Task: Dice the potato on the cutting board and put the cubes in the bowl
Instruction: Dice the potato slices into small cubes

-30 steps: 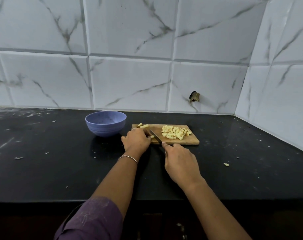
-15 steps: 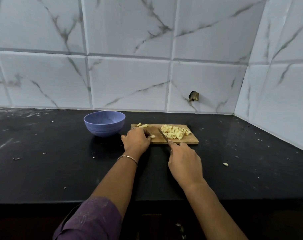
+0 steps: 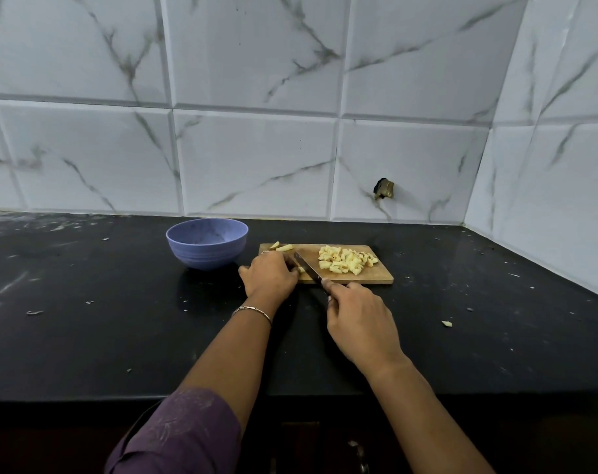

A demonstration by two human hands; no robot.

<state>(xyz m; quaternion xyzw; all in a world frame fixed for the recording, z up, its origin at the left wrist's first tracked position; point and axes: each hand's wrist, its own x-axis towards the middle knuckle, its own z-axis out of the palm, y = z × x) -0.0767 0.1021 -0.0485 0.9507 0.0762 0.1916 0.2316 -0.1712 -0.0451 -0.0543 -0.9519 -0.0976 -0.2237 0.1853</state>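
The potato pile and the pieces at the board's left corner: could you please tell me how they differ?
The pile is many small cubes, heaped; the corner pieces are a few longer strips. The pile lies right of the knife, the corner pieces left of it. Both are pale potato on the board.

The bowl (image 3: 207, 248) sits left of the cutting board (image 3: 376, 277) — cubes (image 3: 345, 261) on its right half, strips (image 3: 284, 247) back-left.

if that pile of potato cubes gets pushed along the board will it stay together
The potato cubes lie as loose small pieces, so they would likely spread apart. Their blocky shapes probably slide rather than roll. Freshly cut faces may be slippery.
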